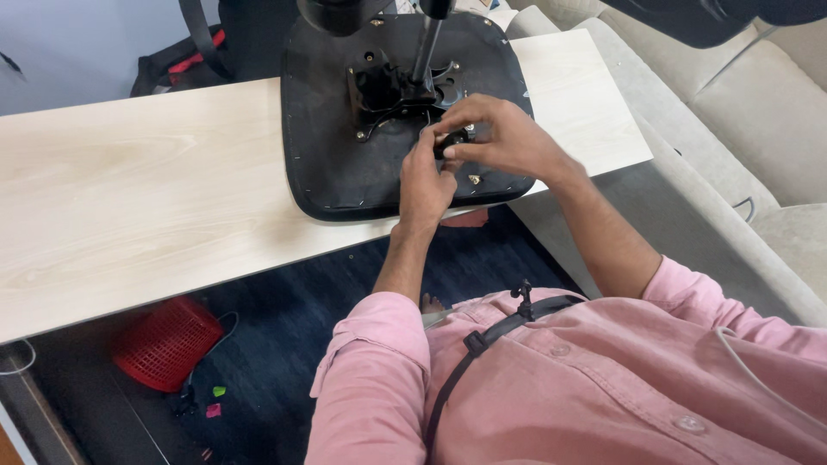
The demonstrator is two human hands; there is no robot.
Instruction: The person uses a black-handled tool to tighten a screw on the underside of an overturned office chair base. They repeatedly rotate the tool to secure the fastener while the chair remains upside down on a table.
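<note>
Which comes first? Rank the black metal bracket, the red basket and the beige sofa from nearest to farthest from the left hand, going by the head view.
From the left hand:
1. Bracket: just above the hand, bolted on the upturned black seat base.
2. Sofa: off to the right, past the table end.
3. Basket: lower left, on the floor under the table.

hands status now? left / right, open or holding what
Left hand: fingers curled shut on a small black part at the upturned chair seat.
Right hand: fingertips pinched on the same small black part.
</note>
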